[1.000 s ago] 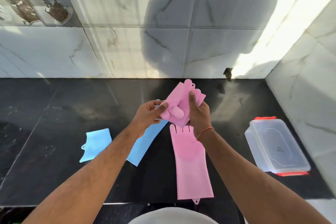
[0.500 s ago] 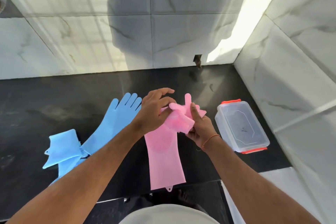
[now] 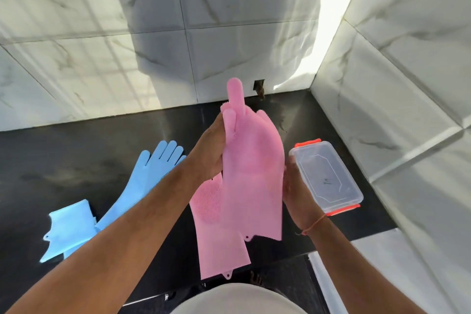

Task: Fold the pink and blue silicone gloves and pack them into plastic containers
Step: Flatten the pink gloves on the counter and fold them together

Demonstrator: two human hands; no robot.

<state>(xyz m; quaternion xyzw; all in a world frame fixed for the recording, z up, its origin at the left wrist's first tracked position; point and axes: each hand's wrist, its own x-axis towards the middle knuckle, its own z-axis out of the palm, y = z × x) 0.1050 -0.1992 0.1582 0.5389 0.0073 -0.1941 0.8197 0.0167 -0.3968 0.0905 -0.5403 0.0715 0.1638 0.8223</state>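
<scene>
While the left hand (image 3: 212,150) grips a pink glove (image 3: 251,176) upright above the worktop (image 3: 76,160), the right hand (image 3: 297,196) holds its edge beside a lidded container (image 3: 327,176).

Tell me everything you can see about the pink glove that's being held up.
The held pink glove looks like soft matte silicone, long-cuffed, with short scrubbing bristles along its finger edges. It hangs roughly upright and unfolded, fingers up, one finger sticking up above the others; the cuff below ends in a small hanging tab. The left hand grips it near the fingers; the right hand touches its right edge. It hangs above the second pink glove lying on the black counter.
</scene>
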